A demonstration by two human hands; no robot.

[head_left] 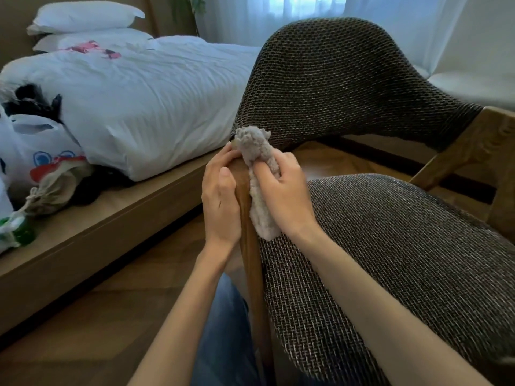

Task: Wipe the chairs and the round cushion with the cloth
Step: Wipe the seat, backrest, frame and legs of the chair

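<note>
I see my left hand (221,196) curled round the chair (390,246)'s wooden arm (250,263), and my right hand (282,190) gripping the cloth (257,168) pressed against that arm's right side.

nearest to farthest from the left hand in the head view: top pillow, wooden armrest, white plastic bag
1. wooden armrest: the left hand grips it, so they touch.
2. white plastic bag: off to the left, on the near part of the bed platform.
3. top pillow: upper left, at the platform's far end.
</note>
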